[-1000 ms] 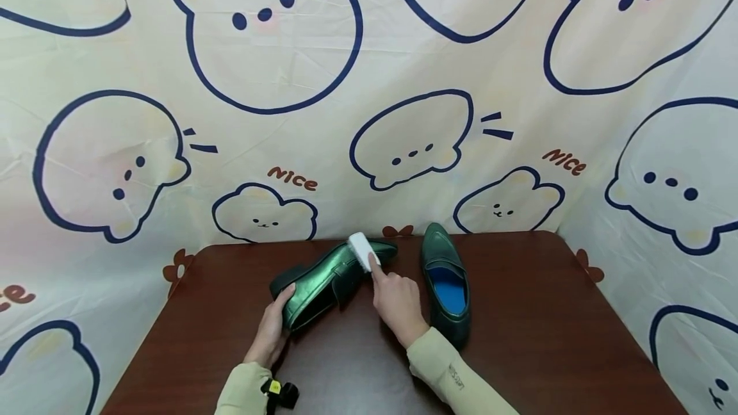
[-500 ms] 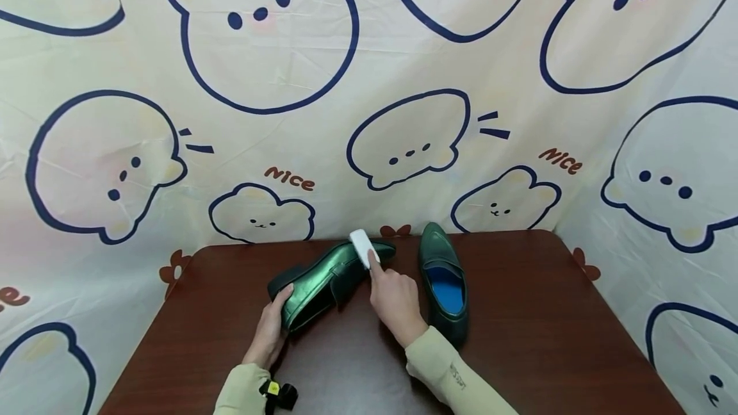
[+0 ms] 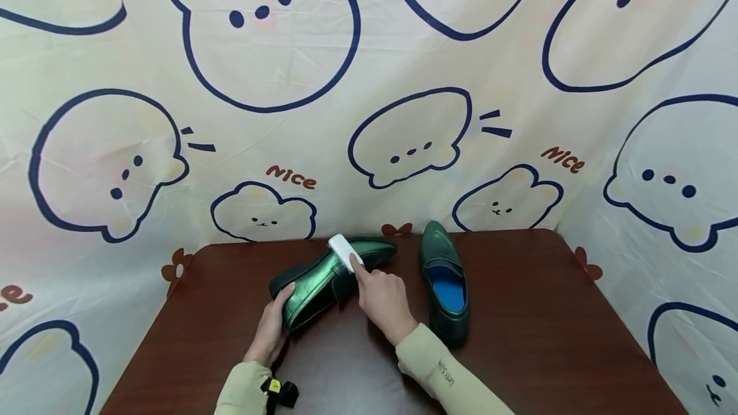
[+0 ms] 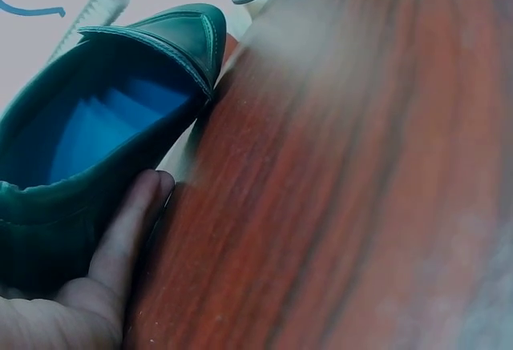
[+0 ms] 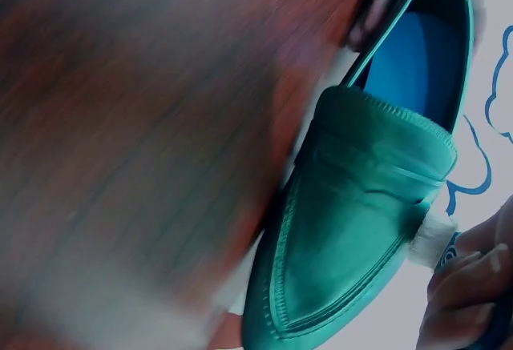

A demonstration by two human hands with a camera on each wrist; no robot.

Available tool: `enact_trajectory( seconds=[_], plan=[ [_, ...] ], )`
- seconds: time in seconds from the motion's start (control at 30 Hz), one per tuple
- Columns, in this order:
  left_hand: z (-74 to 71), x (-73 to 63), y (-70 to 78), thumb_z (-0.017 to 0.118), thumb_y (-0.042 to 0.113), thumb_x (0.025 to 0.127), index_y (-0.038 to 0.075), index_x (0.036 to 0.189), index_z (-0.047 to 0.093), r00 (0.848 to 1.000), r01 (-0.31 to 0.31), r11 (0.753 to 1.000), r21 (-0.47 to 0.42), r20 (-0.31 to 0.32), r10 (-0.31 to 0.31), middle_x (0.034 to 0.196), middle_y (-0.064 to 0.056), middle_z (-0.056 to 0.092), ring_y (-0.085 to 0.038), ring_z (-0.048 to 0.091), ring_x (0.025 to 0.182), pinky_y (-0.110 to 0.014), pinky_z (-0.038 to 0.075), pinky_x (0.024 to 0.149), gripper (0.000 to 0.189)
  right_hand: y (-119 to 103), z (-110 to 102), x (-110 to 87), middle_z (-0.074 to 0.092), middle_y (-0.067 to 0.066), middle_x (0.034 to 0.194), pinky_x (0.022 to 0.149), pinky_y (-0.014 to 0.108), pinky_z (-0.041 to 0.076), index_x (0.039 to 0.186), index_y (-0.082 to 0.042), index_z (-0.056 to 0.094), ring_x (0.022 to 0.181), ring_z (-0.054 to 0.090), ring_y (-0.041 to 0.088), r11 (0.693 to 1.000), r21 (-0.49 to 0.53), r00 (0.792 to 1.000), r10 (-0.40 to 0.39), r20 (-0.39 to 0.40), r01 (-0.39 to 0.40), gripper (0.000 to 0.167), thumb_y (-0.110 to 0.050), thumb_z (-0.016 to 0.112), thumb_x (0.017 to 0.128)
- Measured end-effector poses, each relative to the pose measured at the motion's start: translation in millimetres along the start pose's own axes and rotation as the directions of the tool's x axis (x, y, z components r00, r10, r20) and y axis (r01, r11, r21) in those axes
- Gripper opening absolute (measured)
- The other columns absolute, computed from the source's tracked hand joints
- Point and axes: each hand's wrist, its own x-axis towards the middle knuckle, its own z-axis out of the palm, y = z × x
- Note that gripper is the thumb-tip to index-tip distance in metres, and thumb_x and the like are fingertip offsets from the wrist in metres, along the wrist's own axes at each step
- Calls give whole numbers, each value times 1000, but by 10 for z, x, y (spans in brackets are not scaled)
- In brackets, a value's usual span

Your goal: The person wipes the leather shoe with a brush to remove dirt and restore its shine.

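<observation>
My left hand (image 3: 269, 328) grips a green loafer (image 3: 314, 285) by its heel end, tilting it on its side with the toe pointing to the back right. The blue insole (image 4: 112, 126) shows in the left wrist view. In my right hand (image 3: 383, 303) is a white-backed brush (image 3: 344, 252), with the index finger laid along its back. Its pale bristles (image 5: 433, 238) meet the side of the loafer near the strap in the right wrist view. A matching green loafer (image 3: 445, 287) with a blue insole stands upright just right of my right hand.
Both shoes are on a dark brown wooden table (image 3: 530, 325) with rounded back corners. A cream cloth (image 3: 323, 146) printed with cartoon bears hangs behind it and along both sides. A black strap with a small device (image 3: 281, 394) is on the left wrist.
My right hand has moved the brush left along the loafer, from near the toe to around the strap. The left hand and both shoes keep their places.
</observation>
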Motion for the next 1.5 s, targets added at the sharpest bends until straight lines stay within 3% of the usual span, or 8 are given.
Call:
enact_trajectory(
  seconds=[0.33, 0.73, 0.9, 1.0, 1.13, 1.23, 1.37, 1.5],
  plan=[
    [5, 20, 54, 49, 62, 103, 5, 132, 56, 1000, -9, 1000, -7, 2, 9, 105, 1, 68, -16, 65, 96, -32, 52, 89, 64, 203, 34, 11, 62, 6, 59, 40, 32, 38, 147, -21, 60, 41, 45, 18, 975, -11, 975, 222, -21, -222, 48, -22, 70, 100],
    [4, -12, 61, 49, 65, 102, 6, 144, 49, 1000, 1, 999, 33, -23, 0, 120, -2, 65, -13, 64, 102, -30, 50, 91, 72, 229, 49, 4, 67, 9, 65, 41, 31, 40, 148, -20, 58, 43, 48, 19, 969, 13, 969, 245, 30, -246, 49, -23, 68, 101],
    [-9, -131, 160, 48, 73, 98, 3, 156, 35, 998, 21, 983, 184, -62, -9, 145, -21, 52, -30, 61, 120, -41, 53, 95, 92, 220, 47, -6, 68, 8, 66, 41, 30, 38, 148, -19, 58, 43, 47, 18, 973, 25, 973, 231, 31, -232, 49, -23, 69, 100],
    [-62, -220, 267, 47, 79, 94, -5, 152, 35, 996, 23, 923, 385, -85, 10, 145, -32, 46, -42, 57, 125, -50, 54, 94, 102, 209, 38, -4, 67, 8, 65, 41, 30, 37, 148, -19, 58, 42, 46, 17, 975, 22, 975, 222, 24, -223, 50, -23, 70, 100],
    [-129, -289, 392, 50, 84, 89, -3, 119, 46, 988, 18, 775, 632, -128, 81, 100, -26, 59, -35, 72, 87, -40, 54, 72, 91, 188, 19, -17, 68, 6, 65, 41, 29, 36, 148, -19, 58, 42, 46, 16, 978, 26, 978, 208, 32, -209, 50, -22, 70, 99],
    [-83, -291, 452, 60, 71, 94, 4, 100, 43, 958, -79, 630, 773, -116, 261, 77, -12, 53, -24, 59, 53, -34, 41, 55, 69, 179, 9, -30, 67, 5, 65, 41, 28, 36, 149, -18, 58, 43, 46, 15, 979, 24, 979, 201, 41, -202, 50, -23, 69, 100],
    [120, -220, 512, 78, 37, 91, 7, 114, 57, 817, -333, 284, 899, 124, 564, 98, -9, 60, -20, 52, 61, -36, 41, 51, 43, 182, -6, -29, 66, 5, 63, 41, 28, 36, 149, -18, 57, 42, 44, 16, 978, 18, 977, 207, 43, -208, 50, -23, 69, 100],
    [352, -66, 520, 85, 25, 80, 19, 145, 56, 681, -443, -62, 894, 381, 625, 125, -8, 60, -23, 62, 87, -39, 50, 54, 72, 187, -10, -19, 64, 5, 62, 41, 28, 36, 149, -17, 57, 42, 42, 15, 976, 37, 976, 213, 47, -215, 50, -23, 69, 100]
  ],
)
